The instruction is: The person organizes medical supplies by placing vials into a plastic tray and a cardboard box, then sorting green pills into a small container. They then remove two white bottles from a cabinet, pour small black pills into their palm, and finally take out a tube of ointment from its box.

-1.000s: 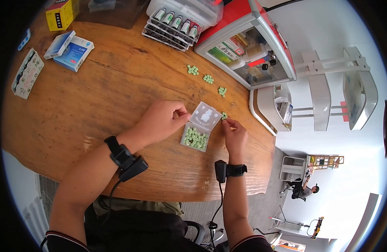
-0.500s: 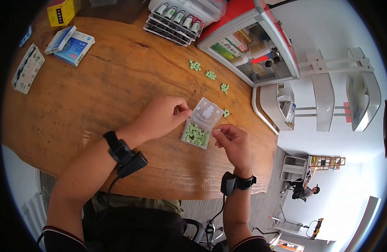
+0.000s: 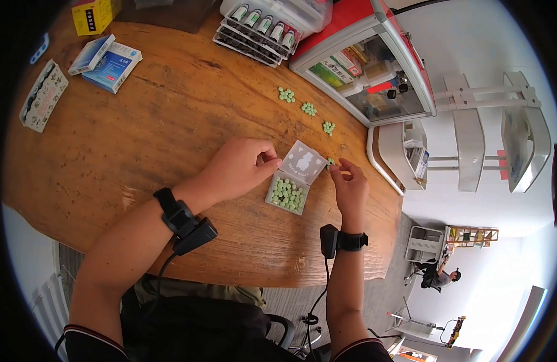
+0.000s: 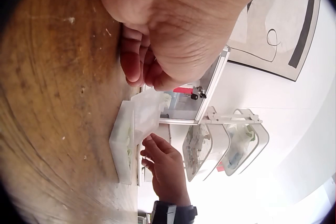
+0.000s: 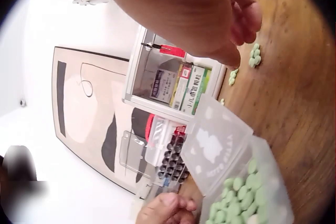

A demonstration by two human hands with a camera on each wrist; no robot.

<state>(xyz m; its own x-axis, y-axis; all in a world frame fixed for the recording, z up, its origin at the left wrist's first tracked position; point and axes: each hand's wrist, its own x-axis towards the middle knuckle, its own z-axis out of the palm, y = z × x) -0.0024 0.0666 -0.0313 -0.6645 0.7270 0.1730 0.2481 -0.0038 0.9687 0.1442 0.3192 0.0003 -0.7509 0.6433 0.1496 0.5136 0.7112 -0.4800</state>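
Observation:
A translucent pill box (image 3: 285,209) lies open on the wooden table, its tray full of green tablets (image 3: 287,191) and its printed lid (image 3: 304,161) raised. My left hand (image 3: 245,167) pinches a corner of that lid between thumb and fingers, as the left wrist view also shows. My right hand (image 3: 352,188) is beside the lid, thumb and bent fingertips right over a small pile of tablets (image 3: 330,163), partly covering it. Whether a tablet is between these fingertips I cannot tell. Three more piles of tablets (image 3: 308,109) form a row toward the back.
A red and silver cabinet (image 3: 375,72) with a glass door stands at the back right, a white shelf unit (image 3: 396,151) beside it. Racks of small vials (image 3: 254,36) are at the back. Blue medicine boxes (image 3: 112,66), a floral box (image 3: 44,96) and a yellow box (image 3: 92,16) lie left.
My right hand went from the small pile to the edge of the pill box, then back up to the pile. My left hand has stayed at the lid corner.

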